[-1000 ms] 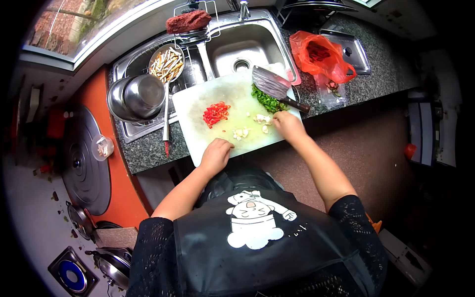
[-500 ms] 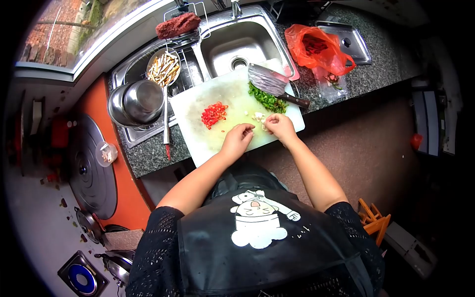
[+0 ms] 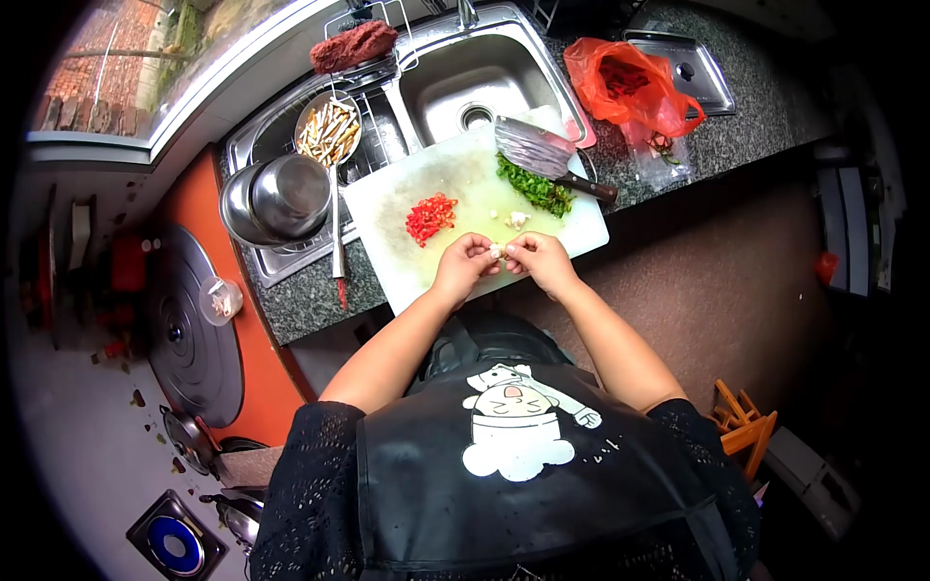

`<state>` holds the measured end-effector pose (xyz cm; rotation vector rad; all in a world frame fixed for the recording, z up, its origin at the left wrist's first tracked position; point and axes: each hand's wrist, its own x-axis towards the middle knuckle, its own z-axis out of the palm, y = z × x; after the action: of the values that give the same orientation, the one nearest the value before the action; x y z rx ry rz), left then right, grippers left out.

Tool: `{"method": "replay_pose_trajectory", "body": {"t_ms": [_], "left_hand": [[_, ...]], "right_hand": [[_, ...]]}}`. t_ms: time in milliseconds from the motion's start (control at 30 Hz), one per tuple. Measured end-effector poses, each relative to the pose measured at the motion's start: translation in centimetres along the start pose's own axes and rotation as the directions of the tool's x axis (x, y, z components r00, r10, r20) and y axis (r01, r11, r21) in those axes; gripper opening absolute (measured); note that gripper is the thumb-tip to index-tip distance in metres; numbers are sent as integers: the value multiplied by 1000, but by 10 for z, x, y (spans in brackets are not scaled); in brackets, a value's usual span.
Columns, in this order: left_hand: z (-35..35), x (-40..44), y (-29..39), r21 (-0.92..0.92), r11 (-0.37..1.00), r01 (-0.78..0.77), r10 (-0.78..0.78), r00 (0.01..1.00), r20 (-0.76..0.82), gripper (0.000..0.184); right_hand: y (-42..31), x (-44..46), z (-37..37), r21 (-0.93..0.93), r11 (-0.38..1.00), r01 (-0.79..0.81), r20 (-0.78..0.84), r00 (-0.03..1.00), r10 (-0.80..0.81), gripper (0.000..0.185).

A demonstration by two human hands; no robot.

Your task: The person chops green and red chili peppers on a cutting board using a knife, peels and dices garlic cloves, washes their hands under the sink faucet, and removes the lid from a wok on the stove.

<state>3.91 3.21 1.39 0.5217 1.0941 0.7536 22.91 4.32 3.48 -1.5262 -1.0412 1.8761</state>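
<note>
- Garlic clove (image 3: 498,250), judging by its look: was held between the two hands, above the near part of a pale cutting board (image 3: 397,259).
- Left hand (image 3: 465,263): gripped the clove from the left, with thumb and fingertips drawn close together.
- Right hand (image 3: 542,259): met it from the right in a similarly narrow pinch, very near the opposite fingertips.
- Too small to make out: any skin left on the clove.
- Pale pieces (image 3: 517,221): lay on the board just beyond the right fingertips, likely more garlic.
- Chopped red pepper (image 3: 431,219): sat in a loose heap beyond the left hand.
- Chopped greens (image 3: 536,186): lay heaped toward the board's right side.
- Cleaver (image 3: 533,145): rested unheld beside the greens, with its dark handle reaching past the board's right edge.
- Step in hand: looked most like peeling or picking the clove apart by fingers alone.
- Next move: seemed to call for a firm hold on one side and a small, careful tug on the other, low over the board to catch any scraps.
</note>
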Motion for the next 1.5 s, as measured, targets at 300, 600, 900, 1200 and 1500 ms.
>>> {"method": "replay_pose_trajectory", "body": {"t_ms": [300,600,900,1200,1500], "left_hand": [[-5,-8,8,-172,984,48,-45,999,22,12],[-10,-12,3,-313,946,81,-57,995,85,18],[-11,-15,3,-273,961,48,-47,999,8,28],[-7,-21,9,-162,986,47,-39,998,53,34],[-14,-24,8,-88,994,65,-58,995,79,31]], "right_hand": [[-5,-5,11,242,967,-78,-4,997,81,13],[5,-5,18,415,908,-49,-67,994,84,18],[5,-7,29,133,990,45,-81,996,-35,15],[-6,-20,40,-525,763,377,-158,838,-523,13],[-2,-18,39,-541,764,350,-152,853,-499,11]]}}
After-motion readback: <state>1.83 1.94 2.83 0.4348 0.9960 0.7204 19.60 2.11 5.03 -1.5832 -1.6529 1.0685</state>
